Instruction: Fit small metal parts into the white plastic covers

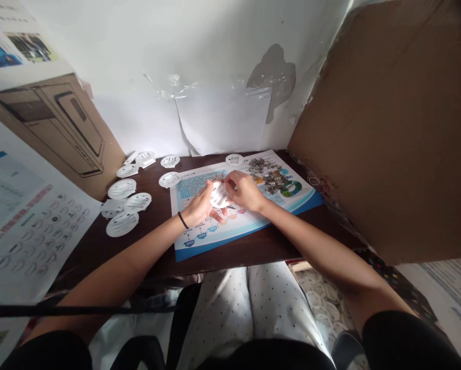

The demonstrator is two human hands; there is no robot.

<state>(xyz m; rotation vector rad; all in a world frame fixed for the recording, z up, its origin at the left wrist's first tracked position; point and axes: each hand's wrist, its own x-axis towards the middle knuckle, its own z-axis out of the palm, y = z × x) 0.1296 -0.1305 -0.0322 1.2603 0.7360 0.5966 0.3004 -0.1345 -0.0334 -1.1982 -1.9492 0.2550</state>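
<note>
Both our forearms, left (137, 262) and right (311, 239), reach forward and converge ahead of us, elbows spread wide. Our left grip (200, 205) is partly closed, its thumb (208, 188) raised and its fingers curving underneath. Our right grip (246, 191) sits just beside it, knuckles up, fingers curled inward, fingertips partly hidden. Our right wrist (264, 205) looks nearly straight.

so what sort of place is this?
Looks like a small hand-assembly spot, maybe a workshop: round white pieces on a dark table, plus heaps of small metallic-looking bits on a printed sheet.
</note>
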